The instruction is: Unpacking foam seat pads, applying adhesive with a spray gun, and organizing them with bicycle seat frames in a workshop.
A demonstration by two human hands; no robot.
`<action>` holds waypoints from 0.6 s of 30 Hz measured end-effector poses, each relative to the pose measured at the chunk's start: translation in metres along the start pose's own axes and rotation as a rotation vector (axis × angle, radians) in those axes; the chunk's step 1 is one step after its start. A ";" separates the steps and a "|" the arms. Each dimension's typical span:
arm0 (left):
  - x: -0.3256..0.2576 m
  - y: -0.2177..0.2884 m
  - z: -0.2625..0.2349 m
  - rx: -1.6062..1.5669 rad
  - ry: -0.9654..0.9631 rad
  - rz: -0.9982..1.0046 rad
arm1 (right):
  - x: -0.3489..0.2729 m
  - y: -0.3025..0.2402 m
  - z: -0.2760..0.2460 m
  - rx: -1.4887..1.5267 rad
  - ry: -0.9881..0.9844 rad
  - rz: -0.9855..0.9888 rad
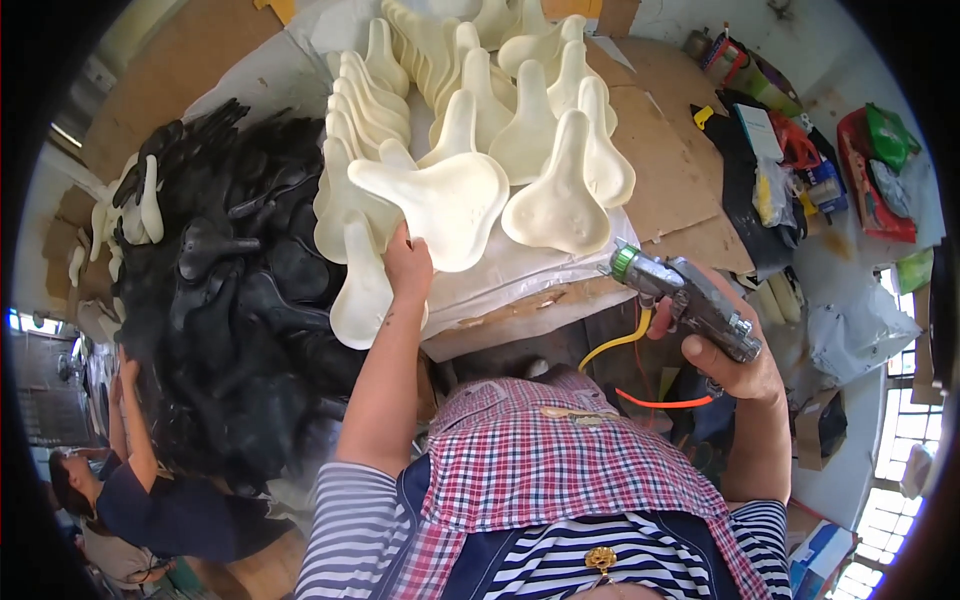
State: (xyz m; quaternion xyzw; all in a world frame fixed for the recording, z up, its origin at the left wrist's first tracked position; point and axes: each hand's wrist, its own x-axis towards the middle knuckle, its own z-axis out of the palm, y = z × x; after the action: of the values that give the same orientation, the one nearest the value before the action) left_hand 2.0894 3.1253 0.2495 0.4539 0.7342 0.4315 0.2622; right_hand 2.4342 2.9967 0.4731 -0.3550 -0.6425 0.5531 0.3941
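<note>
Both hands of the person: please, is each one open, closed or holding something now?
Left hand: holding a cream saddle-shaped piece by its edge.
Right hand: holding a metal spray gun.

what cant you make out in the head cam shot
In the head view:
- Left hand: fingertips hidden behind the cream saddle-shaped piece.
- Spray gun: grip largely covered by the right hand.
- Yellow hose: far end hidden behind the checked apron.
- Farthest cream pieces: cut off by the top edge.
- Black pile: too dark and overlapped to count.
</note>
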 end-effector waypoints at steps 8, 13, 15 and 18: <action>0.000 0.009 -0.037 0.258 -0.087 0.183 | -0.001 -0.004 0.009 0.034 0.080 0.065; 0.011 -0.013 -0.054 0.301 -0.109 0.299 | -0.008 -0.016 0.020 -0.010 0.084 -0.026; 0.027 -0.007 -0.090 0.250 -0.091 0.330 | -0.019 -0.010 0.029 0.022 0.085 0.034; 0.066 -0.007 -0.162 0.091 0.098 0.327 | -0.029 -0.007 0.045 -0.038 0.012 0.223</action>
State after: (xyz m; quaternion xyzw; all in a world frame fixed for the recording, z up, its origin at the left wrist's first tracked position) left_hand 1.9311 3.1186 0.3227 0.5571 0.6811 0.4565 0.1317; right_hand 2.4066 2.9508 0.4731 -0.4350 -0.6069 0.5792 0.3270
